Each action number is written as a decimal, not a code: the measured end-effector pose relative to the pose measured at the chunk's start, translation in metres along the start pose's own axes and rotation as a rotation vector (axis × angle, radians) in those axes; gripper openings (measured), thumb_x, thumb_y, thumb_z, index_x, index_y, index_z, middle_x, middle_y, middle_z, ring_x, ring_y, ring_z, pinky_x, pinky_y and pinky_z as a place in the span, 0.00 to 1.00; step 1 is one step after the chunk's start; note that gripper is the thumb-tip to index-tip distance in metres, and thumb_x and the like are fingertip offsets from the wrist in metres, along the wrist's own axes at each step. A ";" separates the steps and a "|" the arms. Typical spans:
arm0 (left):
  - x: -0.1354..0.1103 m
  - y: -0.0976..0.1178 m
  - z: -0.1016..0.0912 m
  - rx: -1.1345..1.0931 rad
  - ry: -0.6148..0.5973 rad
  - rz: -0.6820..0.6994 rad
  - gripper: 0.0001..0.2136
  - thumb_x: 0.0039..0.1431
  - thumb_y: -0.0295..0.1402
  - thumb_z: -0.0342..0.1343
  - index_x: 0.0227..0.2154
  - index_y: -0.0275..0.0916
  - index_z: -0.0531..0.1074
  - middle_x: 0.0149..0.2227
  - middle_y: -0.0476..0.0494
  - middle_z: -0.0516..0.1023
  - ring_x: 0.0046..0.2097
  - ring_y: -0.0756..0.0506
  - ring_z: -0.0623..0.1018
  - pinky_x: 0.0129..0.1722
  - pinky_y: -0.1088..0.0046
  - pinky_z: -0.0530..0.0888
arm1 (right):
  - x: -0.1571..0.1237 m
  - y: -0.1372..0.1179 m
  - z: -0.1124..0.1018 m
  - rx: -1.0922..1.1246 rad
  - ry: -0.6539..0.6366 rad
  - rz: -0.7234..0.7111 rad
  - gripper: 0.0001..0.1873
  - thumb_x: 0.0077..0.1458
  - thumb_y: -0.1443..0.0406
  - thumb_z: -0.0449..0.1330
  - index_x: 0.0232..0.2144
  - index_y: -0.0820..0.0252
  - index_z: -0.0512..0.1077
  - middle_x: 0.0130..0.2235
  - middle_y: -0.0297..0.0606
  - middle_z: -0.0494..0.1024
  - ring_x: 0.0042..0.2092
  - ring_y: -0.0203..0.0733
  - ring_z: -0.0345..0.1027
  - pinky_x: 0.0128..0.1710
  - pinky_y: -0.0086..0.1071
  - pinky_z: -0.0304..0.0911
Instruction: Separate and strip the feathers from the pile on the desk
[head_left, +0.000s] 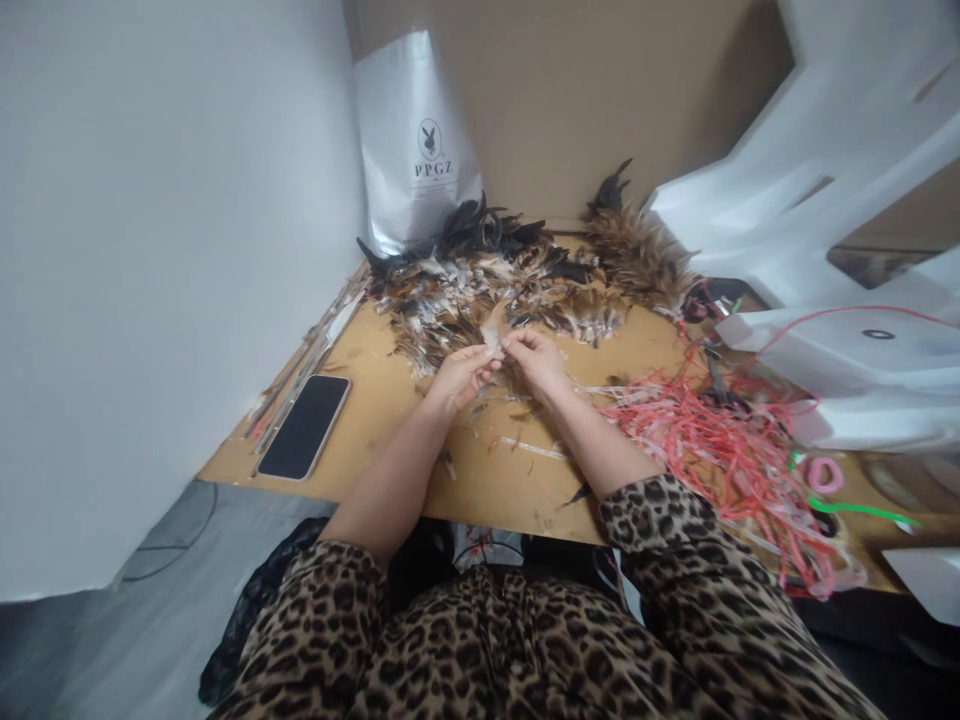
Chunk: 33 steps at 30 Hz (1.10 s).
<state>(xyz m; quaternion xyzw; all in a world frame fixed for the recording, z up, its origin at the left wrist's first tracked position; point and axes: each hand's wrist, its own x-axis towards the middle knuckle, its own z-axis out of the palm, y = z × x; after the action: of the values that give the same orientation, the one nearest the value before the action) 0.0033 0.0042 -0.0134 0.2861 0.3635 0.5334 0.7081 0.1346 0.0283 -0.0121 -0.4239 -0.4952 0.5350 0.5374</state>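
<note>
Between my two hands, above the front of a feather pile [442,300], stands a small light-brown feather [495,322] with a pale fluffy base. My left hand [469,375] pinches it low on the left, thumb and fingertips together. From the right, my right hand [535,360] pinches the same base, its fingertips almost touching the left ones. The pile behind is a heap of brown, white and black feathers. A few loose bits of feather lie on the table under my wrists.
A phone [305,427] lies at the table's left. A white bag [416,150] stands behind the pile. At the right are tangled red and white strips [720,450], dark scissors [718,378], a brown feather bunch [637,250] and a white machine [847,350]. A white wall [172,250] borders the left.
</note>
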 end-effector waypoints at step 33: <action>0.009 0.010 -0.016 0.033 0.293 0.249 0.06 0.45 0.28 0.59 0.28 0.33 0.70 0.26 0.46 0.76 0.24 0.56 0.73 0.22 0.84 0.65 | 0.005 0.018 -0.012 -0.712 -0.120 -0.291 0.07 0.45 0.62 0.57 0.25 0.59 0.73 0.28 0.36 0.74 0.30 0.38 0.64 0.34 0.32 0.58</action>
<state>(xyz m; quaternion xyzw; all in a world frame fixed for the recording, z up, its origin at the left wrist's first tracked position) -0.0139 0.0160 -0.0163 0.2599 0.4332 0.6468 0.5714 0.1434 0.0356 -0.0316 -0.4772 -0.7353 0.2718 0.3972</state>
